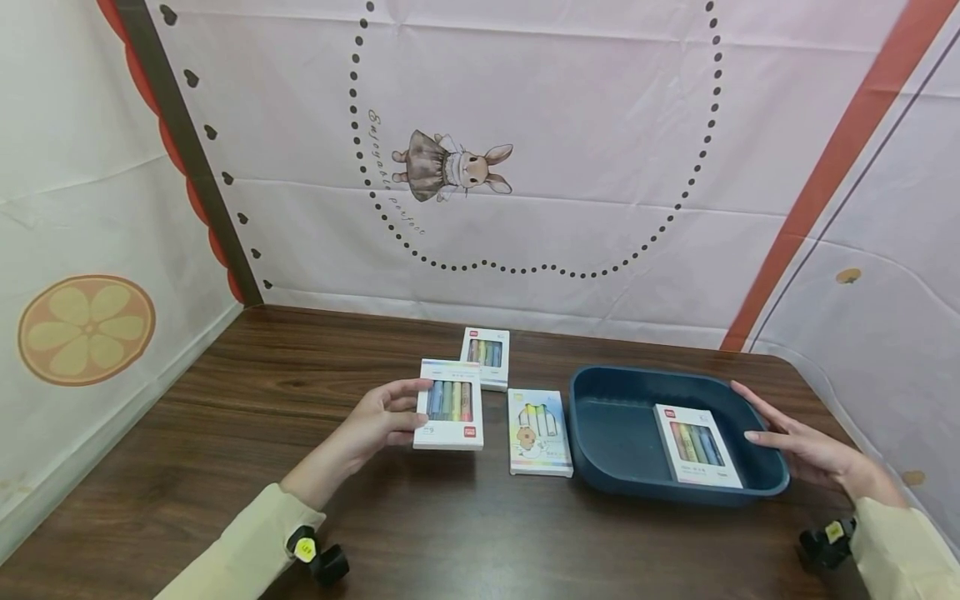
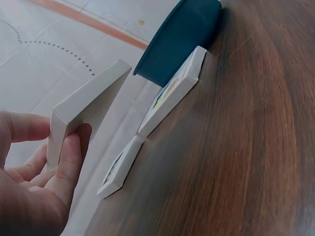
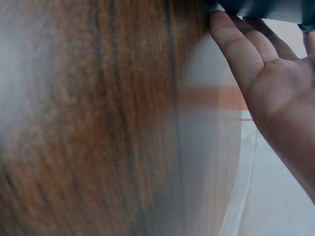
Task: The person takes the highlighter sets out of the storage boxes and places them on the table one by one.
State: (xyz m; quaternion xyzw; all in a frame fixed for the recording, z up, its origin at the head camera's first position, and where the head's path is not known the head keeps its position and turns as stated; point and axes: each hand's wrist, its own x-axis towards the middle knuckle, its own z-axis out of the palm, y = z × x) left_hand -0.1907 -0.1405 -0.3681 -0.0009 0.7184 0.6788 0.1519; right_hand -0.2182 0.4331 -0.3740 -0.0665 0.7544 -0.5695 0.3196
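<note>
My left hand (image 1: 390, 414) pinches a white box of crayons (image 1: 448, 433) by its left side, thumb and fingers on opposite faces. The box is raised above the table, as the left wrist view shows, and its window shows colored sticks. Behind it lies another white crayon box (image 1: 491, 348), partly covered in the head view. A crayon box with a cartoon print (image 1: 538, 433) lies just left of the blue tray (image 1: 611, 433). Inside the tray rests one more crayon box (image 1: 697, 446). My right hand (image 1: 813, 450) grips the tray's right rim, thumb over the edge and fingers along the outside.
A dark wood table (image 1: 225, 417) carries everything. Printed cloth (image 1: 600, 125) with a rabbit figure hangs along its back edge, and more cloth closes off both sides. The tray's raised wall stands beside the cartoon box.
</note>
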